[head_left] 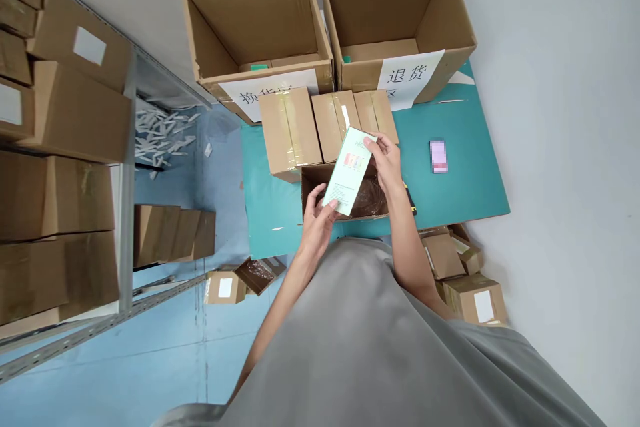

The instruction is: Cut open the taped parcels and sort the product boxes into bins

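Note:
A flat, pale green product box with small coloured pictures and fine print is held tilted between my two hands. My left hand grips its lower left corner, thumb on the front. At the upper right corner, my right hand pinches the box with the thumb on its face. Directly beneath is an open cardboard carton with clear plastic wrapping inside; the held box hides part of it. Behind the carton, three taped cardboard boxes stand in a row.
Two large open cartons with paper signs, one left and one right, stand at the back of the green table. A phone lies on the right. Shelves of boxes line the left; more boxes sit low at right.

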The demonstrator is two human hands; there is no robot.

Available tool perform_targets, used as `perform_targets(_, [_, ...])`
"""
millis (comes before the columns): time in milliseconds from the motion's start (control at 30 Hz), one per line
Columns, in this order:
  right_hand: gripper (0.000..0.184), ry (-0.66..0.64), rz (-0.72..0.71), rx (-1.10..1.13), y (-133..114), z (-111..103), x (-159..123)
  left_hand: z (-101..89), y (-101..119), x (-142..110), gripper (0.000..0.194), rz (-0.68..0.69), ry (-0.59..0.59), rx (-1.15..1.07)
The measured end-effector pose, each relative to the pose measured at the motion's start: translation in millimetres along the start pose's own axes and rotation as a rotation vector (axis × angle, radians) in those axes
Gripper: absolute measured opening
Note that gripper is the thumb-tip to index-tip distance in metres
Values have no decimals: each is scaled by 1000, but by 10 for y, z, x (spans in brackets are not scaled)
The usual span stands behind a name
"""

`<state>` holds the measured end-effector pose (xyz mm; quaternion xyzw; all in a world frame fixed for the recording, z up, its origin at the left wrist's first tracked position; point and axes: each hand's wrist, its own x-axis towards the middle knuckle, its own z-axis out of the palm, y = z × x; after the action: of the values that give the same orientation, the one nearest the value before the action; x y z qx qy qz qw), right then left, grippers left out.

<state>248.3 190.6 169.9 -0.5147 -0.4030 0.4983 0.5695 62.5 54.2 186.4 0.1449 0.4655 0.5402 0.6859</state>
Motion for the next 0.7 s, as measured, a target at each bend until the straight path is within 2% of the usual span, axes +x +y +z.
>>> perform_targets(100, [65,-27,13,-17,-29,-12,-20,3,14,-12,56,3,9,41])
perform_targets(200, [64,-83,13,-29,-106,-6,-31,-55,13,28,52,-40,11,-38])
perform_targets(333, [66,-122,-15,-17,-203,53,-42,-109,17,101,42,-238,6,-261])
perform_targets(400, [68,-130,-30,-15,-239,99,-60,-110,19,116,42,-362,-28,-369])
perform_targets(467, [68,-140,-48,-16,-262,140,-81,-109,20,113,46,-429,-57,-428])
perform_targets(600, [64,-166,-106,-44,-264,183,-71,-116,18,105,50,-427,-73,-407])
perform_targets(700, [57,-202,-206,-121,-304,210,10,-101,47,168,45,-421,-59,-327])
